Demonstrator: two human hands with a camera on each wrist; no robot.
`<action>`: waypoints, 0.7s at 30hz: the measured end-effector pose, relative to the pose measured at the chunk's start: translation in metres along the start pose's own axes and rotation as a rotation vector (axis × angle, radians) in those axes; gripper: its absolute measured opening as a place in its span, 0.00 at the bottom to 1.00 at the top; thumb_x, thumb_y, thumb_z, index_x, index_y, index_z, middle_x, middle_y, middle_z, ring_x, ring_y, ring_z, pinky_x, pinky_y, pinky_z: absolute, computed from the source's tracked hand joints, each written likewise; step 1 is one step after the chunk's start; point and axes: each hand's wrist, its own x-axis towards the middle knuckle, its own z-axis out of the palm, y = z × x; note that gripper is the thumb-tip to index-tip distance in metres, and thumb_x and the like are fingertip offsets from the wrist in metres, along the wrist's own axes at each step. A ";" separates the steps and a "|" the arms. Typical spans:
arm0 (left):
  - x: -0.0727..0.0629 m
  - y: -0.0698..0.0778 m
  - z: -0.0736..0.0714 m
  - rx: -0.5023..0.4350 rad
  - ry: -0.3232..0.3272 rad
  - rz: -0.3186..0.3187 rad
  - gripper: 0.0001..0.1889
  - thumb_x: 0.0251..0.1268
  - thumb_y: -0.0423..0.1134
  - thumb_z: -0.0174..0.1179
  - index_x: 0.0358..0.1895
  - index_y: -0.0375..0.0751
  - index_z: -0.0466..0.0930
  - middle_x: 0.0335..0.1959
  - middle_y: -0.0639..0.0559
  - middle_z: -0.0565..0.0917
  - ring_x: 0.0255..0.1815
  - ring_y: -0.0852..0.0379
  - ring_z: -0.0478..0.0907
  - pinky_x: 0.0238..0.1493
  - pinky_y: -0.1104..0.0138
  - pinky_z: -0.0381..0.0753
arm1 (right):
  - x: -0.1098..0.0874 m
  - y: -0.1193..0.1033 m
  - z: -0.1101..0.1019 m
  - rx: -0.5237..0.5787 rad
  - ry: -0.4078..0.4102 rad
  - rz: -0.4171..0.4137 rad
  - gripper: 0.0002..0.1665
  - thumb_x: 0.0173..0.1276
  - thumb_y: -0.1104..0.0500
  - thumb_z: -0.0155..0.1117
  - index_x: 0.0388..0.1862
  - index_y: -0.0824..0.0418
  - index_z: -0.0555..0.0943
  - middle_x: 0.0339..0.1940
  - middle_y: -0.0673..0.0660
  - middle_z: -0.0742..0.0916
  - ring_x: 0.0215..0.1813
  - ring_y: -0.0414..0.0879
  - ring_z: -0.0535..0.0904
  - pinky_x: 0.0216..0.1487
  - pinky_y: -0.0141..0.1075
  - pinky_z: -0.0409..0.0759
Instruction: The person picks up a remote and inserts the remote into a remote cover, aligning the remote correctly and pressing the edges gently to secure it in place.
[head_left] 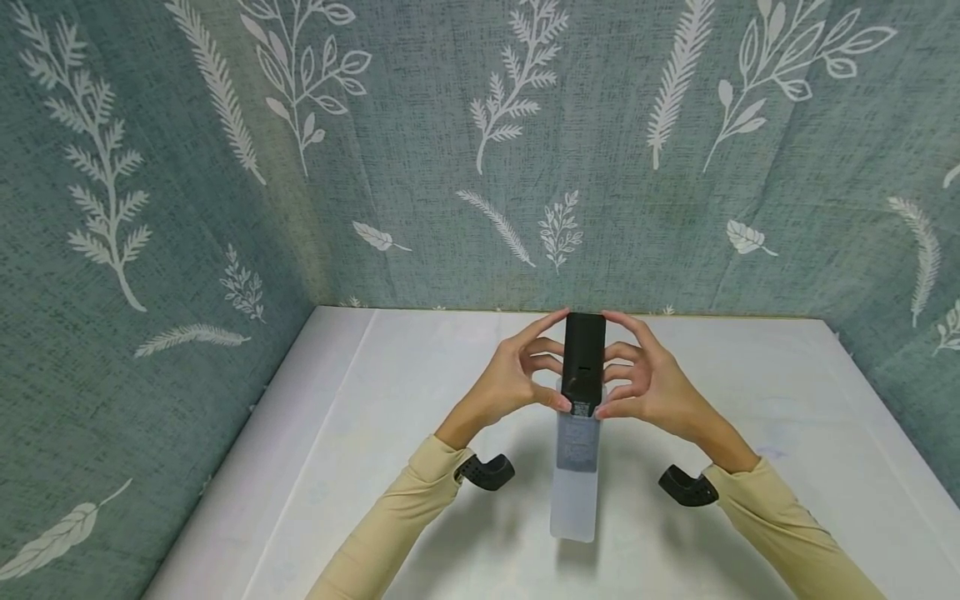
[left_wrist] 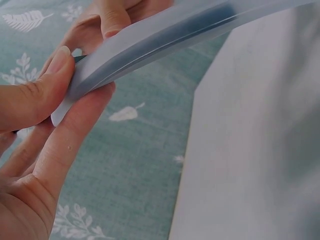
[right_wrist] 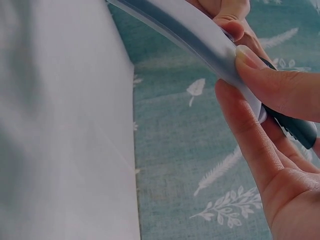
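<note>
Black handset (head_left: 583,354), part-sleeved, points to 12 o'clock between left hand (head_left: 512,375) at 9 and right hand (head_left: 651,379) at 3, both curled, pinching the translucent sleeve (head_left: 574,504) near its mouth; I judge sleeving or unsleeving underway, next calling for an even slide.

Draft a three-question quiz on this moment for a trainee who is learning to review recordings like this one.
1. Fill in "near" or "far", as the person sees it: the ____ end of the black device sticks out of the translucent sleeve.
2. True or false: the left hand and right hand both pinch the translucent sleeve.
3. Which pattern does the background fabric show? A) stripes B) white leaves and sprigs C) stars

Key: 1. far; 2. true; 3. B
</note>
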 end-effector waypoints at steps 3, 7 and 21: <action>0.000 0.000 0.000 0.004 0.002 -0.001 0.55 0.39 0.15 0.69 0.72 0.59 0.57 0.49 0.39 0.78 0.44 0.46 0.81 0.42 0.51 0.82 | 0.000 0.000 0.000 0.001 0.006 0.006 0.64 0.47 0.81 0.69 0.76 0.59 0.44 0.48 0.64 0.78 0.43 0.54 0.82 0.36 0.50 0.83; -0.001 0.001 0.000 0.003 0.007 -0.002 0.56 0.39 0.15 0.69 0.72 0.59 0.57 0.49 0.38 0.79 0.44 0.46 0.81 0.41 0.53 0.83 | 0.001 0.000 0.000 0.002 0.011 0.013 0.63 0.47 0.81 0.69 0.76 0.57 0.46 0.49 0.62 0.77 0.43 0.54 0.82 0.35 0.50 0.83; -0.002 0.000 -0.001 -0.011 0.018 -0.015 0.55 0.39 0.14 0.68 0.74 0.51 0.55 0.49 0.36 0.78 0.45 0.44 0.81 0.41 0.53 0.83 | 0.002 0.002 0.001 -0.011 0.017 0.022 0.63 0.46 0.81 0.70 0.75 0.59 0.46 0.49 0.63 0.77 0.43 0.55 0.82 0.36 0.50 0.83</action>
